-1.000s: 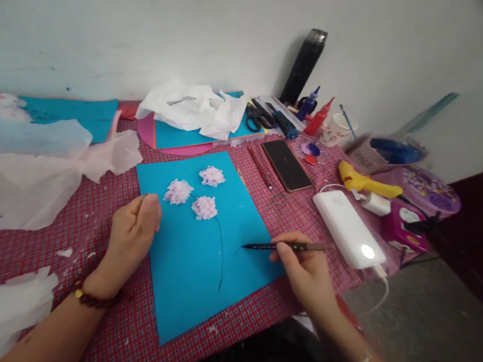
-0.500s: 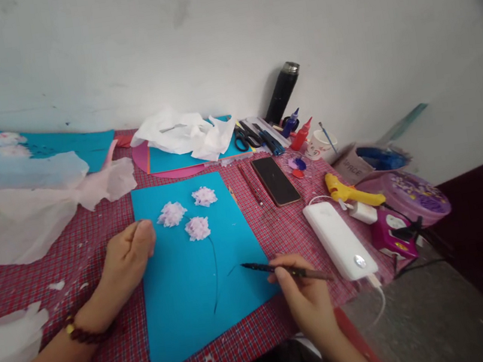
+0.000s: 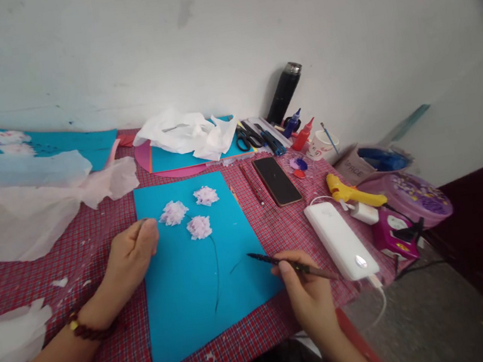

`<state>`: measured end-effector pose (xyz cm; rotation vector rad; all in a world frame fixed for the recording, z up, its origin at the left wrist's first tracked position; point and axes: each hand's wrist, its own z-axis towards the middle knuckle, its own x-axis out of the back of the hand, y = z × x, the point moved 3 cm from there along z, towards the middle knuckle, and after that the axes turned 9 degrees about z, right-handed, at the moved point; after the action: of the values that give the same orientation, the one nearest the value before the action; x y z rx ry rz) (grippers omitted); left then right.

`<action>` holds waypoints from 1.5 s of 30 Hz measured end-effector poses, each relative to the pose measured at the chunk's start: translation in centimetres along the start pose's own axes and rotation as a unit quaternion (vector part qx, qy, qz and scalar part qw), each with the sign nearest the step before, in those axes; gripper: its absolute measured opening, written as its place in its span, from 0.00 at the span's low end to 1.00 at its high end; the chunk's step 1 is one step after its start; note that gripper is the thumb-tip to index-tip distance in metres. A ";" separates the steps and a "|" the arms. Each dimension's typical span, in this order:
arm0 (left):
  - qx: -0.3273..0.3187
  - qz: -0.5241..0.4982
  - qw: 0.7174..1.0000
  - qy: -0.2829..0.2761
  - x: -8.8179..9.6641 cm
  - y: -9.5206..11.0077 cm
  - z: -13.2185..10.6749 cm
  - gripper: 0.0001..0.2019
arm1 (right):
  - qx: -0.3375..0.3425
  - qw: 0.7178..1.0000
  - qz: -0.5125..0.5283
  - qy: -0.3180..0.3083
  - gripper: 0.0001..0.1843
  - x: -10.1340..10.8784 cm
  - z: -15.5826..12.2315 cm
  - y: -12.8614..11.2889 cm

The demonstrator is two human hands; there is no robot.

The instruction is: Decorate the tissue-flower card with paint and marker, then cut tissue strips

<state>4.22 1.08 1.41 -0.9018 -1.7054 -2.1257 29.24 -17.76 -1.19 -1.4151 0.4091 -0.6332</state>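
Observation:
My right hand [image 3: 306, 283] pinches a slim dark paintbrush [image 3: 297, 266]. Its pointed tip meets the blue sheet [image 3: 186, 328] at the upper end of a short curved line [image 3: 236, 265]. A longer dark stem line [image 3: 218, 275] runs down from the lowest of three pale pink crumpled-paper flowers [image 3: 199, 227]. At the sheet's left edge rests my left hand [image 3: 134, 251], its fingers curled closed with the thumb on top. Whether anything is inside that fist is hidden.
Right of the sheet lie a phone [image 3: 276, 180], a red pencil-like stick [image 3: 251, 184], a white power bank [image 3: 341, 240] and a yellow glue gun [image 3: 354, 191]. Scissors [image 3: 247, 136], a black flask [image 3: 285, 93] and a paper cup [image 3: 320, 146] stand behind. Tissue paper [image 3: 42, 217] spreads at left.
The brush tip has moved right and slightly up across the sheet, and the short curved line is longer. My left hand stays at the sheet's edge; the view has shifted slightly.

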 end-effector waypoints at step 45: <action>0.007 0.031 0.999 -0.005 0.0 0.1 0.1 0.20 | 0.037 0.999 -0.020 -0.014 0.05 0.3 -0.6 0.7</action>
<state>4.35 1.14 1.49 -0.9503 -1.6728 -2.0711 29.23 -18.34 -1.89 -1.3636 0.3335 -0.6536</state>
